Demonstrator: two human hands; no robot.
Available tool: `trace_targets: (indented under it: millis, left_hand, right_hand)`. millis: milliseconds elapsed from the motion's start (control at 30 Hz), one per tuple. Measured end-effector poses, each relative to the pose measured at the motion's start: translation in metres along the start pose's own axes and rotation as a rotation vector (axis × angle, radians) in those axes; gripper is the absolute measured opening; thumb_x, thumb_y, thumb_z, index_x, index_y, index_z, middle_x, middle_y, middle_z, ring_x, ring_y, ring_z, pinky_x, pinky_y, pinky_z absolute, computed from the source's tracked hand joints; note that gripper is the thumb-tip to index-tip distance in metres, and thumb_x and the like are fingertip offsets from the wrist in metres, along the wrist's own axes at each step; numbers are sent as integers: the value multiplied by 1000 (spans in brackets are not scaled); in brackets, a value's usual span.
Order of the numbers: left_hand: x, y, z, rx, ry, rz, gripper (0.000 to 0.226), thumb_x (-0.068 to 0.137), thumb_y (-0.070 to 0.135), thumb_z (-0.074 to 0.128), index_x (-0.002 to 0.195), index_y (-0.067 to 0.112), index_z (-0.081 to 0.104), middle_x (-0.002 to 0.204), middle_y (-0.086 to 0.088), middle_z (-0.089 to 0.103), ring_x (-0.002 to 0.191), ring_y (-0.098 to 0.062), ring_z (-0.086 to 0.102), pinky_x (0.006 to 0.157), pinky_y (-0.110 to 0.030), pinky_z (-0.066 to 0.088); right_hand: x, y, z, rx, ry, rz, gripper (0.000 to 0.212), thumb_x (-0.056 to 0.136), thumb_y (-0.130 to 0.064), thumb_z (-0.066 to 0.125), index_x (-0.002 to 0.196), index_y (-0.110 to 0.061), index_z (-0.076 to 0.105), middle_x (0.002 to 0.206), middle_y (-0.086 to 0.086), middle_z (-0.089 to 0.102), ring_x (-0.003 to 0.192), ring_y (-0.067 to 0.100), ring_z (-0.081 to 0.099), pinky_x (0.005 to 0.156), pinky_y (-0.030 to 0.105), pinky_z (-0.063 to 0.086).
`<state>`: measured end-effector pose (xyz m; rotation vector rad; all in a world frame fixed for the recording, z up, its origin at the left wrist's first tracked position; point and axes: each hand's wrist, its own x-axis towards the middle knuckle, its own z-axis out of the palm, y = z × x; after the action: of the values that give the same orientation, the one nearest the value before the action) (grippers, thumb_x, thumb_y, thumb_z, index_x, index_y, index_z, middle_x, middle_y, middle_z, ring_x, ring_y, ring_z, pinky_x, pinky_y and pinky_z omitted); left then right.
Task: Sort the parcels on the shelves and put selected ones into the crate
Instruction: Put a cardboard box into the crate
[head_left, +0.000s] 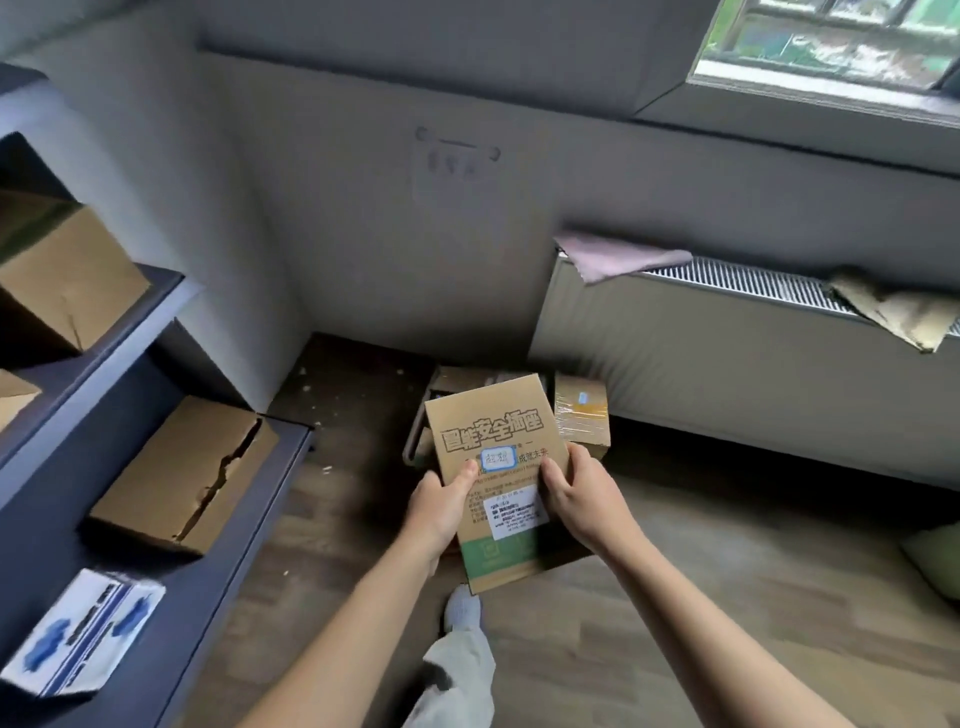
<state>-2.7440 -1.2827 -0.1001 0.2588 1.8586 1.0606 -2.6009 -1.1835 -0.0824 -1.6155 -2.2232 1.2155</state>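
While the left hand (441, 506) at nine o'clock and right hand (584, 493) at three grasp its side edges, the brown printed cardboard box (493, 426) hangs over the grey floor crate (413, 441); it seems light, stiff, dentable.

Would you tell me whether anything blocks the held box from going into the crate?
Nothing visible does: the left hand and right hand hold the box over the crate, with a taped parcel at its right.

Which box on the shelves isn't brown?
The white box with blue print, at the near end of the lower shelf. Its neighbour, the box with the split top, and the box on the shelf above are plain brown cardboard.
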Motion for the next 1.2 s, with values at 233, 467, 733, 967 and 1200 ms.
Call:
trace_targets:
  millis: [233, 467, 733, 967, 1200]
  left_hand:
    - [128, 49, 62, 78, 33, 0, 43, 94, 42, 55, 125, 13, 46, 124, 0, 57, 106, -17, 56, 84, -31, 46]
    - [234, 57, 150, 270, -32, 16, 33, 94, 38, 52, 121, 19, 51, 120, 4, 48, 99, -14, 52, 82, -30, 42]
    - [343, 25, 276, 410, -94, -2, 44, 89, 23, 56, 131, 21, 43, 129, 1, 51, 117, -21, 51, 99, -40, 47]
    - [400, -7, 339, 495, -81, -49, 38, 94, 19, 49, 131, 14, 45, 128, -6, 40, 111, -23, 52, 89, -28, 41]
    - [418, -25, 339, 581, 36, -5, 50, 92, 13, 47, 140, 17, 35, 135, -10, 43, 128, -28, 37, 104, -37, 35]
  right_hand:
    - [135, 28, -5, 86, 11, 146, 26, 99, -27, 47, 121, -15, 54, 122, 4, 64, 111, 21, 58, 79, 26, 38]
    - [245, 102, -13, 137, 55, 296, 25, 100, -28, 46, 121, -15, 52, 119, 4, 61, 106, 23, 56, 78, 26, 35]
    - [356, 238, -8, 153, 66, 415, 36, 101, -32, 42, 131, -13, 47, 125, 6, 61, 112, 26, 56, 80, 29, 36]
    - [418, 310, 6, 113, 27, 389, 38, 101, -30, 42, 134, -11, 44, 126, 8, 62, 114, 28, 56, 77, 28, 34]
    - [435, 321, 35, 140, -27, 323, 40, 98, -31, 43, 136, -17, 42, 124, 5, 61, 110, 25, 56, 78, 30, 36]
